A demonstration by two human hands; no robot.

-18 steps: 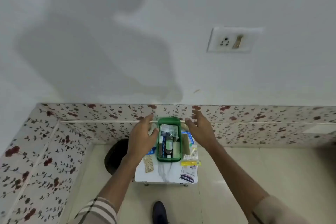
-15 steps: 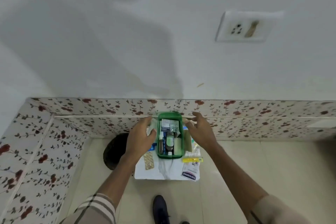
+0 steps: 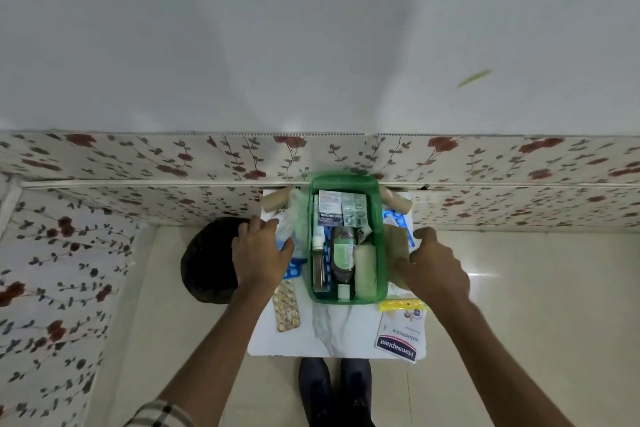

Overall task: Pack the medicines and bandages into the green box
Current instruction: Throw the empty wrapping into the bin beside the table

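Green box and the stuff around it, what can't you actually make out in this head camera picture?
- Green box: small print on the packets inside is too small to read.
- Blue item: mostly hidden under the left hand.
- Brown piece: near end covered by the right hand.
- Table: its far edge is hidden by the box.
- Dark round object: too dim to identify.

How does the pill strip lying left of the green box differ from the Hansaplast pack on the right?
The pill strip is a narrow blister card of small yellowish tablets; the Hansaplast pack is a wider, flat white packet with a red and blue printed label. The strip lies wholly on the table, while the pack sits at the near right corner, reaching its edge. Both lie flat outside the green box, still unpacked, and neither hand touches them.
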